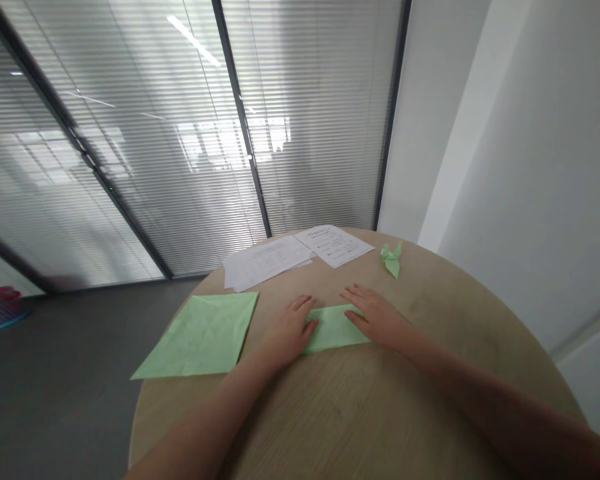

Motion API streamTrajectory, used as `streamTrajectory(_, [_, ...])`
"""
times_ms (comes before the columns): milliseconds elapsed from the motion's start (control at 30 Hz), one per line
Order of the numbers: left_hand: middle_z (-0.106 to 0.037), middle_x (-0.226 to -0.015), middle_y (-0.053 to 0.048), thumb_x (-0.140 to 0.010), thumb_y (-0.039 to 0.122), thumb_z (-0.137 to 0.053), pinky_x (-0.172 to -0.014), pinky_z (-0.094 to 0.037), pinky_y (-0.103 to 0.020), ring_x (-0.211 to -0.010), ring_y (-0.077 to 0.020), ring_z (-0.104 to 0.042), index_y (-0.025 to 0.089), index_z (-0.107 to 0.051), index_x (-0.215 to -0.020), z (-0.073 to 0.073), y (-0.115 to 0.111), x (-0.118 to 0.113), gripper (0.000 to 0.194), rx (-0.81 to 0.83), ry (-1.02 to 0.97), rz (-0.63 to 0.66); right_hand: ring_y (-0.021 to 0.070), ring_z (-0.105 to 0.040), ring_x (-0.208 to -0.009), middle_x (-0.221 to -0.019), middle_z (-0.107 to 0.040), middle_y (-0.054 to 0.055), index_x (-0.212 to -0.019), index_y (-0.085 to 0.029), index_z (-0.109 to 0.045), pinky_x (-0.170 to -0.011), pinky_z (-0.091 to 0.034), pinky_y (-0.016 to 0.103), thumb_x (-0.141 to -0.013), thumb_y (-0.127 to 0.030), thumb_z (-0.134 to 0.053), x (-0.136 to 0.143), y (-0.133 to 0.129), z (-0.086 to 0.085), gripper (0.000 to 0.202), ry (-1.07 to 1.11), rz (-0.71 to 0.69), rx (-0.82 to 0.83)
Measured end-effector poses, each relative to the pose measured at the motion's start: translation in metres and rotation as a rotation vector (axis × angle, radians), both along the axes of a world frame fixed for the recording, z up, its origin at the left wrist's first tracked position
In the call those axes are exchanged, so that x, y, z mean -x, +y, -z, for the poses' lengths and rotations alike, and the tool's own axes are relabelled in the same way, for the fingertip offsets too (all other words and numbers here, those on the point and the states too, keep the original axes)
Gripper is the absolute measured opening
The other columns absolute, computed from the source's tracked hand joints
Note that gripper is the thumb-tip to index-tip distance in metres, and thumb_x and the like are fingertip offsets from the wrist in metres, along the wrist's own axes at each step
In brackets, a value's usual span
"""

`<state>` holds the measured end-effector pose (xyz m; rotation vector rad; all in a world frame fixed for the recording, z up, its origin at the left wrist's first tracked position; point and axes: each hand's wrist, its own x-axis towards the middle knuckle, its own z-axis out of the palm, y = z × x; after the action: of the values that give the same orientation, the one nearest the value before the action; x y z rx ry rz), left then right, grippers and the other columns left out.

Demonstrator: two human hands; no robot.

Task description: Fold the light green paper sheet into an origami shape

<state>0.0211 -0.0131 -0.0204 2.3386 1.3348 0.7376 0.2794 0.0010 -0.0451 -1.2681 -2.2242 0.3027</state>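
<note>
A folded strip of light green paper (334, 328) lies flat on the round wooden table (360, 413). My left hand (294, 328) rests over its left end, fingers stretched out and thumb on the paper. Over the right end lies my right hand (377, 316), its fingers extended and the thumb touching the paper. Both ends of the strip are partly hidden under the hands. To the left, a larger creased green sheet (205, 337) is spread out, its corner hanging past the table edge. A small folded green paper figure (391, 260) sits at the back right.
Printed white sheets (270, 261) overlap at the far side of the table, with another printed page (334, 245) beside them. A pink and blue basket (1, 308) stands on the floor at far left. Glass panels with blinds (325, 133) and a white wall (540, 167) border the table.
</note>
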Motion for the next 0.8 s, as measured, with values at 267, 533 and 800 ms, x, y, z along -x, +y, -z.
streamTrajectory(267, [-0.027,-0.166,-0.018,-0.100,0.046,-0.038,-0.126,-0.012,-0.045,-0.156,-0.0283,-0.022,0.010,-0.034,-0.157,0.010,-0.009,-0.010,0.067,0.081,0.347,0.115,0.0340,-0.030,-0.152,-0.163,-0.036,0.016,-0.158,-0.013,-0.037,-0.125,-0.019,0.055,-0.102,-0.047,-0.038,0.020,-0.013,0.004,0.066,-0.254,-0.169,0.126])
streamTrajectory(533, [-0.020,-0.168,-0.015,-0.104,0.052,-0.022,-0.127,-0.011,-0.047,-0.157,-0.0261,-0.017,0.010,-0.025,-0.161,0.004,-0.008,-0.013,0.070,0.044,0.571,0.090,0.0341,-0.024,-0.154,-0.167,-0.028,0.014,-0.160,-0.011,-0.031,-0.123,-0.018,0.059,-0.104,-0.049,-0.022,0.021,-0.012,-0.002,0.068,-0.389,-0.100,0.145])
streamTrajectory(800, [-0.022,-0.168,-0.014,-0.104,0.052,-0.018,-0.126,-0.012,-0.049,-0.157,-0.0268,-0.018,0.010,-0.025,-0.161,0.009,-0.009,-0.001,0.071,0.035,0.575,-0.006,0.0339,-0.025,-0.154,-0.167,-0.026,0.015,-0.161,-0.010,-0.029,-0.123,-0.020,0.058,-0.104,-0.044,-0.020,-0.023,-0.015,0.008,0.067,-0.429,-0.008,0.147])
